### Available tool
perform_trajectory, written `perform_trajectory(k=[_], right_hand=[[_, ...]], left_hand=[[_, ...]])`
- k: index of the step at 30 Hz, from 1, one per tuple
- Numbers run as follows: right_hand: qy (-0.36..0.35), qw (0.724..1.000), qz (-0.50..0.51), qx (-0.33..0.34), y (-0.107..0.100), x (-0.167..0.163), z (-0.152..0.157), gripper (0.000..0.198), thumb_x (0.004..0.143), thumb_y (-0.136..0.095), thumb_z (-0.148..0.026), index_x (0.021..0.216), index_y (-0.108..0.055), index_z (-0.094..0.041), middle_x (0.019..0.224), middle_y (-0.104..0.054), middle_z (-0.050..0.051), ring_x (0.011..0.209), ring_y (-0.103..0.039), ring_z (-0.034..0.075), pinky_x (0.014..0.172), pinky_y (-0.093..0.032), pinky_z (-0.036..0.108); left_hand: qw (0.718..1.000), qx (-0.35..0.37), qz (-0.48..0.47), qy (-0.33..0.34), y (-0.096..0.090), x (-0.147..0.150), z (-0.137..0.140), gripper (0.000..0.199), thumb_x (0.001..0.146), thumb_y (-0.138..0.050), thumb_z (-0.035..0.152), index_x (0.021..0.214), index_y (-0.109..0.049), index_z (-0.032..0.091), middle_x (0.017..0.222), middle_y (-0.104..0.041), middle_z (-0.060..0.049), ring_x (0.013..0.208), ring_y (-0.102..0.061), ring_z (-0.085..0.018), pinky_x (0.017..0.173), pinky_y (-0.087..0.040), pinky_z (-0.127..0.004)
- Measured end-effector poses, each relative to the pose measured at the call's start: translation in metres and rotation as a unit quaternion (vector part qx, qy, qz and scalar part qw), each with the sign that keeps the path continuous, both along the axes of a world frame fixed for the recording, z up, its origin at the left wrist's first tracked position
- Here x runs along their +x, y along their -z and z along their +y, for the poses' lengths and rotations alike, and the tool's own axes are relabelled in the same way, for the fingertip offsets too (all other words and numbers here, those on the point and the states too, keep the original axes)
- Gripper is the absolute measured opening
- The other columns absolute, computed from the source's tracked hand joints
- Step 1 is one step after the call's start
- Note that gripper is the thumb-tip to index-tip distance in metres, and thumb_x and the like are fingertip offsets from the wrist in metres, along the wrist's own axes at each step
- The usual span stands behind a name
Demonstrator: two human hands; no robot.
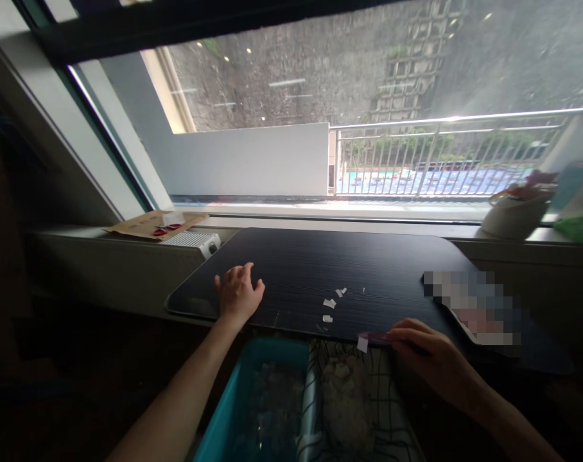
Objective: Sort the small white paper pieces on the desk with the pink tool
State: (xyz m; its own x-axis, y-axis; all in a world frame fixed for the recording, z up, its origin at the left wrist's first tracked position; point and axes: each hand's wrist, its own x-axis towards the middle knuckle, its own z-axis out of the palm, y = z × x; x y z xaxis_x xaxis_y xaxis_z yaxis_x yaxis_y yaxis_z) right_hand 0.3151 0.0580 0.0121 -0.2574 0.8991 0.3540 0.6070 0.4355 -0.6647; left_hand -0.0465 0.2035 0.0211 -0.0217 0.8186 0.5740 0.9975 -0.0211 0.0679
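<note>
My left hand (pixel 238 292) rests on the dark wood-grain table (pixel 368 256), palm down with its fingers apart, holding nothing. At the table's front edge my right hand (pixel 419 340) is closed round a thin purplish strip (pixel 379 336); its exact kind is unclear. A small white paper piece (pixel 363 344) shows at the strip's far end, above a bin. Several white paper scraps (pixel 329 303) lie on the tabletop between my hands, nearer the right one.
Below the table edge stand a teal bin (pixel 241 385) with pale contents and a grid-patterned lined bin (pixel 388 398) holding crumpled pale scraps. A blurred-out flat object (pixel 474 308) lies at right. Red-handled scissors (pixel 166 229) sit on brown paper (pixel 128 226) by the window.
</note>
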Motion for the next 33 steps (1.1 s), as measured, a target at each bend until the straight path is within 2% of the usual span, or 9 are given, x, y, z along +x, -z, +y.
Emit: perform_trajectory(k=[13,17,20,23,27,33], right_hand=[[-0.015,0.999,-0.030,0.026,-0.005,-0.004,-0.012,0.018,0.092,-0.049,-0.028,0.096,-0.067,-0.023,0.093,-0.065,0.005,0.085,-0.060,0.017,0.074,-0.050,0.026],[0.020,0.996,-0.050,0.072,-0.015,-0.024,0.001,0.020,0.092,-0.049,-0.029,0.094,-0.068,-0.023,0.092,-0.066,0.006,0.085,-0.060,0.018,0.076,-0.049,0.030],[0.022,0.993,-0.075,0.089,-0.021,-0.040,0.016,0.022,0.091,-0.048,-0.027,0.093,-0.069,-0.023,0.090,-0.068,0.006,0.083,-0.061,0.018,0.076,-0.048,0.031],[0.013,0.991,-0.102,0.081,-0.024,-0.047,0.024,0.022,0.091,-0.047,-0.026,0.093,-0.069,-0.022,0.090,-0.068,0.005,0.082,-0.060,0.018,0.075,-0.048,0.031],[0.047,0.989,-0.125,0.060,-0.030,-0.046,0.021,0.023,0.090,-0.047,-0.026,0.089,-0.069,-0.021,0.086,-0.067,0.004,0.079,-0.060,0.018,0.072,-0.046,0.029],[0.049,0.994,-0.092,0.045,-0.035,-0.052,0.024,0.024,0.088,-0.047,-0.027,0.088,-0.070,-0.021,0.083,-0.066,0.003,0.072,-0.060,0.016,0.065,-0.045,0.026]], left_hand=[[1.000,-0.005,-0.001,-0.001,0.001,0.000,0.000,0.040,0.083,-0.047,0.031,0.120,-0.052,0.017,0.114,-0.059,-0.015,0.112,-0.050,-0.031,0.102,-0.026,-0.059],[1.000,-0.003,-0.002,-0.001,-0.001,0.001,-0.001,0.039,0.082,-0.046,0.029,0.119,-0.053,0.017,0.114,-0.059,-0.014,0.112,-0.050,-0.030,0.102,-0.026,-0.059],[1.000,-0.004,-0.002,-0.002,-0.002,0.002,-0.002,0.039,0.082,-0.046,0.028,0.119,-0.053,0.017,0.114,-0.060,-0.014,0.112,-0.050,-0.030,0.102,-0.026,-0.058],[1.000,-0.008,-0.005,-0.004,-0.003,0.003,-0.003,0.039,0.081,-0.046,0.028,0.118,-0.054,0.017,0.113,-0.060,-0.014,0.112,-0.051,-0.030,0.102,-0.026,-0.058],[1.000,-0.009,-0.005,0.000,-0.004,0.004,-0.003,0.039,0.081,-0.046,0.027,0.118,-0.054,0.015,0.112,-0.060,-0.014,0.111,-0.051,-0.031,0.102,-0.027,-0.059],[1.000,-0.009,-0.007,-0.001,-0.004,0.004,-0.003,0.039,0.082,-0.045,0.027,0.118,-0.054,0.016,0.112,-0.060,-0.014,0.111,-0.051,-0.031,0.102,-0.027,-0.059]])
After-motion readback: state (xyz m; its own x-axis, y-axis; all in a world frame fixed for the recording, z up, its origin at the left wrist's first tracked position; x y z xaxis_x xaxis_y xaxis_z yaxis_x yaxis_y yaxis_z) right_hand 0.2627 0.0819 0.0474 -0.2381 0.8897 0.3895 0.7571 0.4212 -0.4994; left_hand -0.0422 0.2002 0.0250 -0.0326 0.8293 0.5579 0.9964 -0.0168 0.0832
